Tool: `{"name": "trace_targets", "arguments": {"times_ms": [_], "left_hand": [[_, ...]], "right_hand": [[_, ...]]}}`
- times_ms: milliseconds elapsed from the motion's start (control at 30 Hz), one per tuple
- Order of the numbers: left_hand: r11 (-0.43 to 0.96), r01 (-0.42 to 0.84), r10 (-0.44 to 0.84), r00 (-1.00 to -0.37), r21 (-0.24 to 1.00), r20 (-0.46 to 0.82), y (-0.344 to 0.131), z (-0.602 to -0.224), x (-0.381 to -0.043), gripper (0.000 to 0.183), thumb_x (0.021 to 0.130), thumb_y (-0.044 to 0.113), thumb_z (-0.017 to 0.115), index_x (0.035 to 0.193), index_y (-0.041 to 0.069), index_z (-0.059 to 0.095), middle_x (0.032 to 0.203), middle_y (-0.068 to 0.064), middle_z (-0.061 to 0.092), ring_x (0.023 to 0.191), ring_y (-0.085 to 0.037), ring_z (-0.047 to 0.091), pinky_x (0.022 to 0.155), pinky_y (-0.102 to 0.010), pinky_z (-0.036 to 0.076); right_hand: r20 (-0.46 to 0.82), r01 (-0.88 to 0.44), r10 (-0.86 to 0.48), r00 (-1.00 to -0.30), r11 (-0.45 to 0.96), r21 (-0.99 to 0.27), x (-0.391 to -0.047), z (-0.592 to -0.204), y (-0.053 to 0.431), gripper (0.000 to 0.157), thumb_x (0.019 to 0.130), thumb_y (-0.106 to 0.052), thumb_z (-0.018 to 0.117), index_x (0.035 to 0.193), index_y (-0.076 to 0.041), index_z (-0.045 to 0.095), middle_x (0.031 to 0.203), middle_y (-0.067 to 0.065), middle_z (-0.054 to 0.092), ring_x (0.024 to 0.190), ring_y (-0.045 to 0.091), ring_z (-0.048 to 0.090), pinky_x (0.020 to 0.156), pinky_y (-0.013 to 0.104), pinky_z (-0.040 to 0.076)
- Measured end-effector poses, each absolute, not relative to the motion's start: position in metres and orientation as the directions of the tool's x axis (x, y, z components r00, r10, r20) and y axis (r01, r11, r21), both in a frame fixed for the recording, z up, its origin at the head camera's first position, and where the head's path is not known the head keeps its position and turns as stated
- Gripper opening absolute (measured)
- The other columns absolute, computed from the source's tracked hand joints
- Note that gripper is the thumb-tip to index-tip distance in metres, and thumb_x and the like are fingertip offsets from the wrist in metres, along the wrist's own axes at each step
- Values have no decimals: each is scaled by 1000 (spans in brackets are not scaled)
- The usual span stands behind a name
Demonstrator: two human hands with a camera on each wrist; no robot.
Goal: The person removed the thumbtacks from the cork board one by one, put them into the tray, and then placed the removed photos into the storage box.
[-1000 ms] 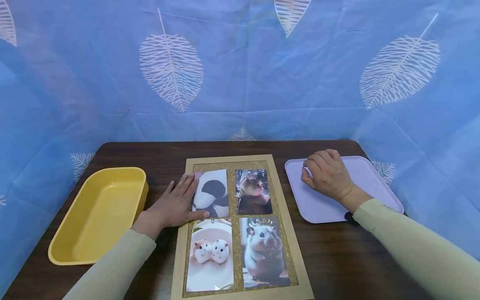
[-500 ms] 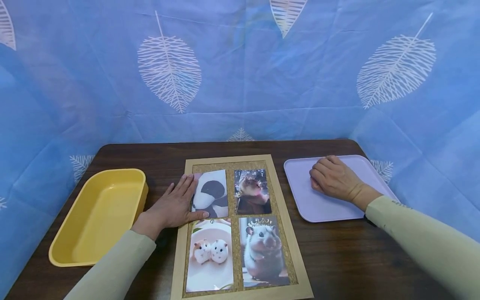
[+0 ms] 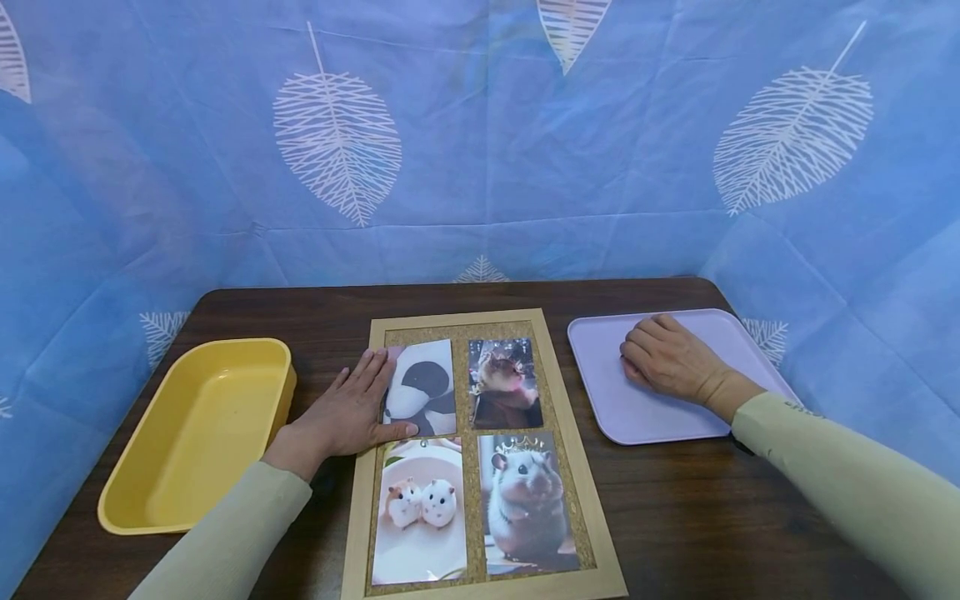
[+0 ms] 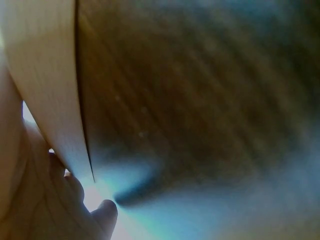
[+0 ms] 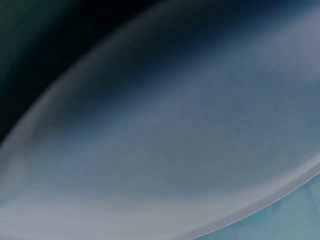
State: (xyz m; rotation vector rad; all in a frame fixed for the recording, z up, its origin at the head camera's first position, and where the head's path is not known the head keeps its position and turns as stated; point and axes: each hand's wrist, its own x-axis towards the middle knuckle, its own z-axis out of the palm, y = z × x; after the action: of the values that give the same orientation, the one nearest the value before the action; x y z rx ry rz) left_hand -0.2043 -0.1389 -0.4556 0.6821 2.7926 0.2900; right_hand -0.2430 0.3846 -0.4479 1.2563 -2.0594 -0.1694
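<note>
My left hand (image 3: pixel 341 408) lies spread over the left edge of a framed corkboard (image 3: pixel 549 333). Its fingertips and thumb touch a black-and-white photo (image 3: pixel 431 379) in the board's upper left. A hamster photo (image 3: pixel 507 387) lies at the upper right, a photo of two small white hamsters (image 3: pixel 420 542) at the lower left, and a crowned hamster photo (image 3: pixel 528 508) at the lower right. My right hand (image 3: pixel 671 358) rests with curled fingers on a lilac tray (image 3: pixel 622 421); nothing shows in it, though its palm side is hidden. The right wrist view has only the blurred tray.
A deep yellow bin (image 3: pixel 202 442) stands on the left of the dark wooden table (image 3: pixel 697 517). Blue leaf-print cloth (image 3: pixel 487 150) hangs behind and on both sides of the table. In the left wrist view, the frame's edge (image 4: pixel 47 65) runs beside the hand.
My right hand has come down onto the tray, slightly rightward, and its thumb has tucked out of sight. The left hand and the photos have stayed put.
</note>
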Motion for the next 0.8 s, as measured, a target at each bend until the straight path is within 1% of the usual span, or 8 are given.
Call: {"name": "trace_targets", "arguments": {"times_ms": [167,333,533,633,800], "left_hand": [[871,423,474,-858,251,-200,-139,-456,-204,118,93,79,57,170,5,7,178,-17,2,164,-40,3,130,-65,11],[871,423,474,-858,250,-198,-139,-455,-204,118,93,78,58,170,5,7,178,-17,2,164,-40,3,130,-65,12],[870,425,475,-859,249,-192,-139,-455,-204,118,92,79,58,170,5,7,178,-17,3,164,-40,3,129,-65,12],[870,425,475,-858,251,-193,-139,-455,-203,118,93,79,57,170,5,7,178,-17,3,164,-40,3,129,-65,12],[869,426,476,-858,251,-192,-138,-455,-204,118,93,78,58,170,5,7,178,-17,4,164,-40,4,129,-65,12]], "right_hand": [[504,-729,-822,-265,513,453,-243,-449,383,29,103,-21,48,80,-6,56,75,10,57,74,34,56,69,51,46],[486,-718,-824,-291,524,458,-241,-449,383,29,104,-22,48,80,-6,56,77,10,58,76,34,57,72,51,47],[482,-716,-822,-304,531,453,-238,-449,381,30,105,-22,47,82,-6,57,77,10,59,77,35,58,73,50,47],[470,-709,-821,-324,540,454,-237,-448,380,31,106,-24,47,83,-6,58,78,10,59,78,34,58,74,50,47],[501,-711,-809,-307,545,445,-237,-449,376,30,105,-23,47,83,-5,58,79,11,59,79,36,58,74,51,46]]}}
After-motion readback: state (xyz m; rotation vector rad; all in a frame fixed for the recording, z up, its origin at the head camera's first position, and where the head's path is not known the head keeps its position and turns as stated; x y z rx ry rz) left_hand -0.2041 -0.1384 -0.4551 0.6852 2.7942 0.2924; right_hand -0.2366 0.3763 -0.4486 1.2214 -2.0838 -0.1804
